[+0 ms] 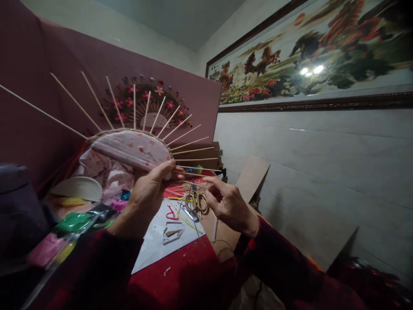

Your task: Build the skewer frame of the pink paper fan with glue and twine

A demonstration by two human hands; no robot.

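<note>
My left hand point(145, 193) grips the lower right corner of a half-round panel point(132, 148), thumb on its front. The panel is covered in pale pink cloth with small red prints, and a brown twisted cord edges its curve. Thin wooden sticks point(161, 112) fan outward from that curve. To the right, my right hand point(227, 204) has its thumb and fingers closed together by the tip of the lowest stick. A thin strand seems to run to these fingers; what they pinch is too small to make out. Scissors point(195, 202) lie below, between the hands.
A flower-trimmed fan piece point(155, 110) stands against the pink board point(180, 69). Bags of coloured material point(72, 221) and a paper plate point(79, 188) lie left. White paper point(155, 245), loose sticks and cardboard point(226, 241) lie on the red table point(174, 284). The wall rises at right.
</note>
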